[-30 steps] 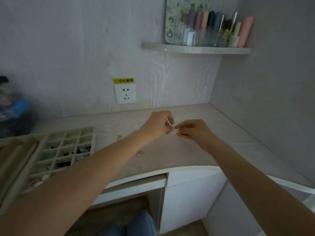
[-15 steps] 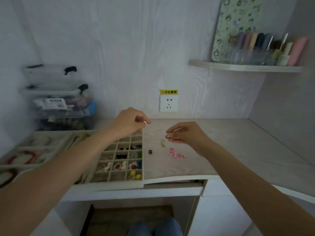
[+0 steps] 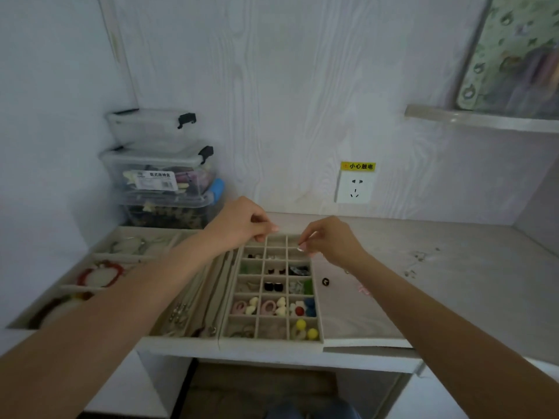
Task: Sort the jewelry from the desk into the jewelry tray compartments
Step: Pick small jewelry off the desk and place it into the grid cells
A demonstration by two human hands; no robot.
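Observation:
The beige jewelry tray (image 3: pixel 316 300) with its grid of small compartments lies at the desk's front edge, and most cells hold earrings and beads. My left hand (image 3: pixel 242 225) hovers over the tray's far row, thumb and curled fingers pinched on a tiny earring piece that is almost hidden. Over the far right cells, my right hand (image 3: pixel 331 241) pinches a thin pale earring (image 3: pixel 302 247) at its fingertips. To the right of the tray on the desk lie a small black piece (image 3: pixel 325 281), a pink piece (image 3: pixel 363 289) and some tiny bits (image 3: pixel 419 257).
A necklace tray (image 3: pixel 211 285) and a bracelet tray (image 3: pixel 75 287) sit to the left of the grid tray. Clear storage boxes (image 3: pixel 160 170) are stacked in the back left corner. A wall socket (image 3: pixel 355 189) and a shelf (image 3: pixel 484 122) are on the wall.
My view has swung left onto the trays. Both hands separated and moved left from the open desk to above the grid tray's far row, each still pinching a small piece.

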